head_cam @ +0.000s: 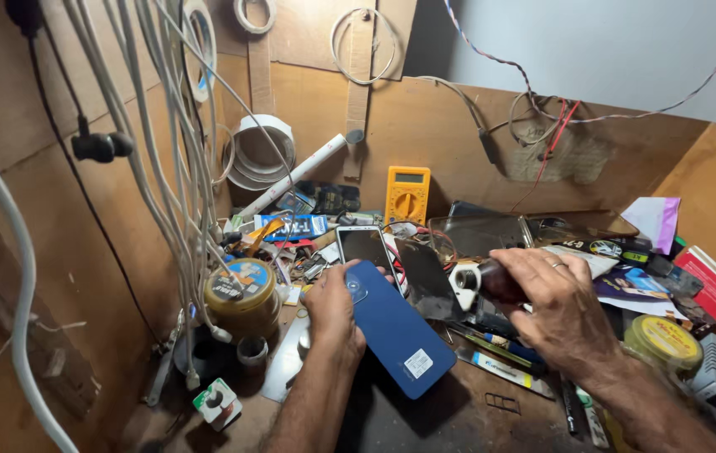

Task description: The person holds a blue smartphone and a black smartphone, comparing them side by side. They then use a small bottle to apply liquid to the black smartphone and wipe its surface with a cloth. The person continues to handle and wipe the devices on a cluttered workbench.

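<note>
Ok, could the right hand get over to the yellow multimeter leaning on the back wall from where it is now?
Probably not as it stands: the right hand is full, gripping a dark bottle. The yellow multimeter stands uncovered beyond a phone and loose clutter, so the path looks open once the bottle is set down.

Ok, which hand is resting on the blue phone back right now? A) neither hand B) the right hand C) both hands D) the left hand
D: the left hand lies on the upper end of the blue phone back, while the right hand holds a small dark bottle with a white cap off to the side of it.
</note>
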